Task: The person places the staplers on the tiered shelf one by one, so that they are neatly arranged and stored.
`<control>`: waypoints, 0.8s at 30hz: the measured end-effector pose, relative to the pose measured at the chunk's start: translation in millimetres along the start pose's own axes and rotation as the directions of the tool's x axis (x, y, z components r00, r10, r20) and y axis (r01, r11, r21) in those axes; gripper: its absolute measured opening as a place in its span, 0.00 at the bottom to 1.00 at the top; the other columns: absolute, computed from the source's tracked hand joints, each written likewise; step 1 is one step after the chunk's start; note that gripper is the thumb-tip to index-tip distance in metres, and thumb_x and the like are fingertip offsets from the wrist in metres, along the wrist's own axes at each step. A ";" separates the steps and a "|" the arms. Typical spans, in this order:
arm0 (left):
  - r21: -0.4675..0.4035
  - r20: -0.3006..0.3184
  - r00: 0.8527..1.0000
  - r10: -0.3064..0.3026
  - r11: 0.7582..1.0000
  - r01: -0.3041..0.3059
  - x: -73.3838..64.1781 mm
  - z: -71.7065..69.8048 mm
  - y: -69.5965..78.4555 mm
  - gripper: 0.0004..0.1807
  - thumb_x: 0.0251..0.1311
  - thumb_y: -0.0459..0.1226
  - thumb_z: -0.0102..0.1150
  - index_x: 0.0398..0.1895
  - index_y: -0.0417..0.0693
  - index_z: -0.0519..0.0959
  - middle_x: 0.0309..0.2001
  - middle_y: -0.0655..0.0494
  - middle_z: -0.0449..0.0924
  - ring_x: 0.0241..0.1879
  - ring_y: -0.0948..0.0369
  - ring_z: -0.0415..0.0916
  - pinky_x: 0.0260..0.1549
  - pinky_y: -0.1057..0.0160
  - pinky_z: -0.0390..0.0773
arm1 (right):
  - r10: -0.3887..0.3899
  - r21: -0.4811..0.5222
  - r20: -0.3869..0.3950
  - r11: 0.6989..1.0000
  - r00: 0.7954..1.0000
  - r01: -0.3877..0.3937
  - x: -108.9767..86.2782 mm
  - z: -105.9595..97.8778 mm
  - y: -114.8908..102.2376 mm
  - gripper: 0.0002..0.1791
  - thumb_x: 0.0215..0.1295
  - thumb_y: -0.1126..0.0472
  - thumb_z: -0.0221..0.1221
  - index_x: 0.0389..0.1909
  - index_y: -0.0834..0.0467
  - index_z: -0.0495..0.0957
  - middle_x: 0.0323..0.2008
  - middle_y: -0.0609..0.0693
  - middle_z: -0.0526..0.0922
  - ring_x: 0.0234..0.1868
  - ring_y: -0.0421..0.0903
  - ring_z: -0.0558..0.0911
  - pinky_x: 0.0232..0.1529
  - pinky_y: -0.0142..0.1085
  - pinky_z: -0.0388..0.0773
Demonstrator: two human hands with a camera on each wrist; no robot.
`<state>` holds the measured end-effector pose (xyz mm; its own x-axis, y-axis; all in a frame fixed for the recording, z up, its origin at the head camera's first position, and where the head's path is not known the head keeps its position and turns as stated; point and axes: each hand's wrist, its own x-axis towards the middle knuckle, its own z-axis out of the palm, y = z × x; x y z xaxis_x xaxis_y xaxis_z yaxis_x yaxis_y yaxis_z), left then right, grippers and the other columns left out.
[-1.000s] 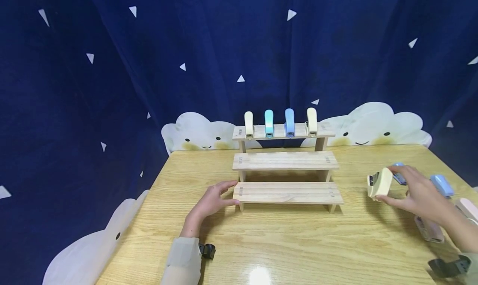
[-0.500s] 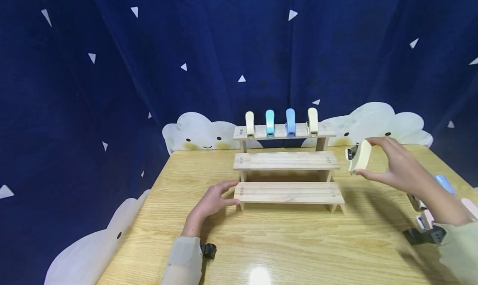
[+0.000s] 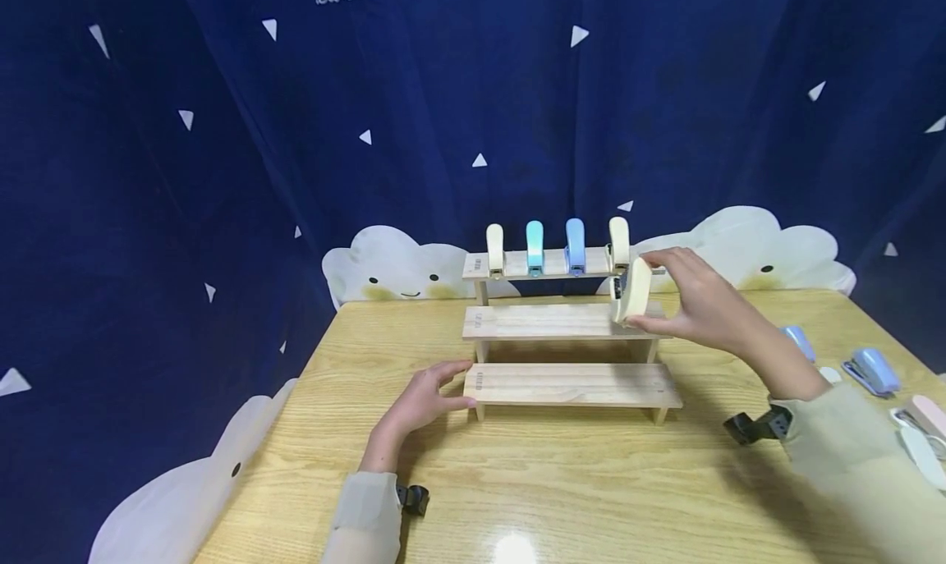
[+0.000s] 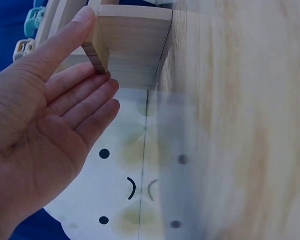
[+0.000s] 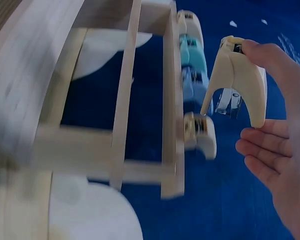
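Cream stapler (image 3: 637, 291): we log it pinched in the right hand (image 3: 695, 301), thumb below and fingers above in the head view, right of the frame's centre. Compared with a second ago, it has crossed from the right of the frame, over the worktop (image 3: 554, 474), to the right end of the wooden rack (image 3: 569, 383). We judge the carry mostly done; the stapler is not yet released.

In the head view it overlaps the right end of the middle shelf (image 3: 539, 323), standing roughly lengthwise and slightly tilted. Whether it touches that shelf we cannot tell. The right wrist view shows a gap between it and the top-row staplers: cream (image 3: 495, 250), turquoise (image 3: 534, 248), blue (image 3: 575, 245) and a second cream one (image 3: 619, 242).

Left hand (image 3: 424, 396) is unchanged: it holds the left end of the bottom shelf, thumb at one edge and fingertips at the other, well apart from the carried stapler. We read this as steadying.

At the right of the frame, the shifted right arm leaves two blue staplers (image 3: 874, 372) (image 3: 799, 343) in view, with a pink stapler (image 3: 929, 414) near the edge.
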<state>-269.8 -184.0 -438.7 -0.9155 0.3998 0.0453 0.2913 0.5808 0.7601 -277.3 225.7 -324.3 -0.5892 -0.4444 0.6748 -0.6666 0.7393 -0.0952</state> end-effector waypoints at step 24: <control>0.014 0.008 1.000 0.003 1.000 -0.003 1.0 -0.3 -0.8 0.38 0.57 0.45 0.69 0.71 0.47 0.67 0.72 0.48 0.65 0.70 0.41 0.64 0.69 0.46 0.70 | -0.154 0.035 0.087 0.988 0.984 0.152 61.6 79.5 -54.8 0.45 0.45 0.41 0.73 0.56 0.68 0.72 0.50 0.61 0.79 0.52 0.56 0.78 0.57 0.51 0.78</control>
<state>-271.0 -184.2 -439.1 -0.9124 0.4072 0.0425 0.2979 0.5891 0.7511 -313.4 117.6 -335.7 -0.5168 -0.5954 0.6152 -0.7638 0.6453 -0.0171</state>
